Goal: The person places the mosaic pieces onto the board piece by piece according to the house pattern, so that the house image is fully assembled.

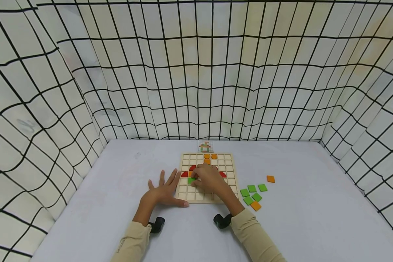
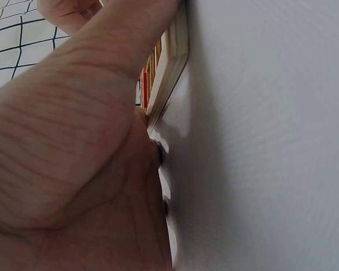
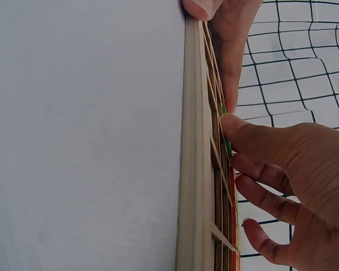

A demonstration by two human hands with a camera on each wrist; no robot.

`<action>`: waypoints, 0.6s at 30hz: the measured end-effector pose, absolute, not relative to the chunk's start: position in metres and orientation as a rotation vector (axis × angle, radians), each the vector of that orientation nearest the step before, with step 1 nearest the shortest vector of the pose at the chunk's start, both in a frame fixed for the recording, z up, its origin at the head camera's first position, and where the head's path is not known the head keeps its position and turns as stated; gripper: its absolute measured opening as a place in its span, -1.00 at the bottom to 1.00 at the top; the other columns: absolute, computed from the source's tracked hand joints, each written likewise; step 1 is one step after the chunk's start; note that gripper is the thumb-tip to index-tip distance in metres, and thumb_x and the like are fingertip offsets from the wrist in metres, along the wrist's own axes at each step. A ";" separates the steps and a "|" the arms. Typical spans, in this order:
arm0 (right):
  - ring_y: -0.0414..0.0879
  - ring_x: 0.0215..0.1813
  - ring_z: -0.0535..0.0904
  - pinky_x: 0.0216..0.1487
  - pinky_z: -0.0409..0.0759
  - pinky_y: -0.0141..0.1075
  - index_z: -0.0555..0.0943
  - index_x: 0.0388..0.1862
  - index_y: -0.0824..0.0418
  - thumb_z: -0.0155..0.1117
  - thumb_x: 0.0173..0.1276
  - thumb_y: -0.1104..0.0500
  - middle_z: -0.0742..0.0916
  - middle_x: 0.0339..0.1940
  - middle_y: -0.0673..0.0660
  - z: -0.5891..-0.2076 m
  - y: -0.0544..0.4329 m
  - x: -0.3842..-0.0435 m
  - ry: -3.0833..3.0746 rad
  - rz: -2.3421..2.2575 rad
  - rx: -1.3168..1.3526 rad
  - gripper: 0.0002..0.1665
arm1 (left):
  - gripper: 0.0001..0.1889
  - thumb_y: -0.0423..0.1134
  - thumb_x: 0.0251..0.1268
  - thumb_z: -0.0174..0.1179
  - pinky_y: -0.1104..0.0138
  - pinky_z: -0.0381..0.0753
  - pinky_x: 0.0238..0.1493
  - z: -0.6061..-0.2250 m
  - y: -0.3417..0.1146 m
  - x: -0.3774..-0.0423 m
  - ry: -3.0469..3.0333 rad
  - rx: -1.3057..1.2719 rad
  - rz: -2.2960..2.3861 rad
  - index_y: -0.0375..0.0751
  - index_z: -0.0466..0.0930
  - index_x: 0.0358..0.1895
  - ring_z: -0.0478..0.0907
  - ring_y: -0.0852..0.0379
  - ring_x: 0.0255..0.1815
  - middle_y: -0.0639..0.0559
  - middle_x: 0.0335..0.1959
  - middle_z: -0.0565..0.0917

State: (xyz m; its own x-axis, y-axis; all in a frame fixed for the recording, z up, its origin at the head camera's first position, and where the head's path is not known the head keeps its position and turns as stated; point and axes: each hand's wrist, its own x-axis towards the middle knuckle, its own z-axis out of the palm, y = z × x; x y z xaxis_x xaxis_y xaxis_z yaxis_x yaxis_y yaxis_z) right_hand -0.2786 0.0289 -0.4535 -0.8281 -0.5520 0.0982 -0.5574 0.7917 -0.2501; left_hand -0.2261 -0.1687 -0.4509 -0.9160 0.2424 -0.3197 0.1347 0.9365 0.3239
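A wooden grid board (image 1: 230, 183) lies on the white table, with orange, red and green pieces in several cells. Over its middle my right hand (image 1: 210, 179) pinches a small green square tile (image 3: 228, 148) between thumb and forefinger, low against the grid. Part of the board is hidden under this hand. A green tile (image 1: 191, 181) shows in a cell by the fingertips. Red quarter-round pieces (image 1: 184, 174) and orange round-edged pieces (image 1: 207, 157) fill other cells. My left hand (image 1: 163, 191) rests spread at the board's left side, thumb along the front-left corner.
Right of the board lie several loose green tiles (image 1: 251, 188), with an orange tile (image 1: 255, 206) beside them and another orange tile (image 1: 270, 179) farther out. A small pattern card (image 1: 205, 146) lies behind the board. White walls with black netting (image 1: 216, 87) enclose the table.
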 end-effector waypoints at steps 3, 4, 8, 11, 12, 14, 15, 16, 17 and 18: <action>-0.19 -0.10 0.55 -0.01 0.58 -0.24 0.74 -0.10 0.01 0.45 0.20 -0.10 0.69 -0.21 -0.11 -0.453 0.030 -0.279 -2.955 0.431 0.913 -0.66 | 0.31 0.49 -0.11 0.29 -0.53 -0.37 0.27 -0.450 -0.168 -0.226 2.732 0.276 0.418 -0.03 -0.28 0.60 -0.54 -0.36 0.57 -0.01 0.64 -0.33; -0.19 -0.10 0.55 -0.01 0.58 -0.25 0.73 -0.10 0.01 0.45 0.20 -0.10 0.69 -0.21 -0.11 -0.453 0.030 -0.279 -2.955 0.433 0.913 -0.66 | 0.31 0.49 -0.11 0.29 -0.53 -0.37 0.27 -0.450 -0.168 -0.226 2.734 0.278 0.419 -0.03 -0.28 0.60 -0.53 -0.37 0.57 -0.01 0.64 -0.33; -0.20 -0.11 0.55 -0.03 0.57 -0.26 0.73 -0.10 0.01 0.44 0.21 -0.10 0.69 -0.21 -0.11 -0.452 0.031 -0.278 -2.955 0.429 0.918 -0.66 | 0.31 0.48 -0.10 0.30 -0.53 -0.37 0.27 -0.450 -0.168 -0.226 2.733 0.281 0.425 -0.03 -0.28 0.60 -0.53 -0.37 0.57 -0.02 0.64 -0.32; -0.20 -0.11 0.55 -0.01 0.57 -0.23 0.73 -0.10 0.00 0.44 0.21 -0.10 0.70 -0.21 -0.11 -0.451 0.031 -0.278 -2.958 0.413 0.918 -0.67 | 0.31 0.47 -0.09 0.29 -0.53 -0.39 0.27 -0.451 -0.168 -0.226 2.727 0.277 0.429 -0.04 -0.29 0.60 -0.54 -0.36 0.57 -0.02 0.64 -0.32; -0.19 -0.11 0.55 0.00 0.57 -0.21 0.73 -0.11 0.00 0.44 0.21 -0.10 0.70 -0.20 -0.11 -0.451 0.031 -0.278 -2.960 0.406 0.917 -0.67 | 0.31 0.47 -0.09 0.29 -0.53 -0.39 0.27 -0.450 -0.168 -0.226 2.726 0.275 0.431 -0.04 -0.29 0.60 -0.54 -0.36 0.57 -0.02 0.64 -0.32; -0.18 -0.09 0.55 0.01 0.57 -0.17 0.73 -0.11 0.00 0.43 0.22 -0.11 0.70 -0.20 -0.11 -0.451 0.030 -0.278 -2.962 0.392 0.916 -0.68 | 0.31 0.48 -0.09 0.29 -0.53 -0.40 0.27 -0.451 -0.168 -0.226 2.724 0.273 0.431 -0.03 -0.30 0.60 -0.55 -0.35 0.57 -0.02 0.64 -0.33; -0.18 -0.08 0.55 0.02 0.57 -0.15 0.73 -0.11 -0.01 0.43 0.22 -0.11 0.70 -0.19 -0.11 -0.450 0.030 -0.278 -2.963 0.389 0.915 -0.68 | 0.31 0.48 -0.09 0.29 -0.53 -0.40 0.27 -0.450 -0.168 -0.226 2.725 0.273 0.428 -0.04 -0.30 0.60 -0.55 -0.35 0.57 -0.02 0.64 -0.33; -0.18 -0.08 0.55 0.02 0.56 -0.14 0.73 -0.11 -0.01 0.43 0.23 -0.11 0.70 -0.19 -0.11 -0.450 0.030 -0.277 -2.964 0.386 0.915 -0.68 | 0.31 0.48 -0.09 0.28 -0.53 -0.40 0.27 -0.450 -0.168 -0.226 2.725 0.274 0.426 -0.04 -0.30 0.60 -0.55 -0.35 0.57 -0.02 0.64 -0.33; -0.17 -0.07 0.55 0.03 0.56 -0.13 0.73 -0.11 -0.01 0.42 0.23 -0.11 0.70 -0.19 -0.11 -0.450 0.030 -0.277 -2.966 0.384 0.914 -0.68 | 0.31 0.48 -0.09 0.28 -0.53 -0.39 0.27 -0.450 -0.168 -0.226 2.724 0.276 0.426 -0.04 -0.30 0.60 -0.55 -0.36 0.57 -0.02 0.64 -0.33; -0.17 -0.07 0.55 0.03 0.56 -0.12 0.73 -0.11 -0.02 0.42 0.23 -0.11 0.70 -0.18 -0.11 -0.451 0.030 -0.277 -2.967 0.385 0.912 -0.69 | 0.31 0.48 -0.09 0.28 -0.53 -0.39 0.27 -0.450 -0.168 -0.226 2.724 0.277 0.427 -0.04 -0.30 0.60 -0.55 -0.36 0.57 -0.02 0.64 -0.33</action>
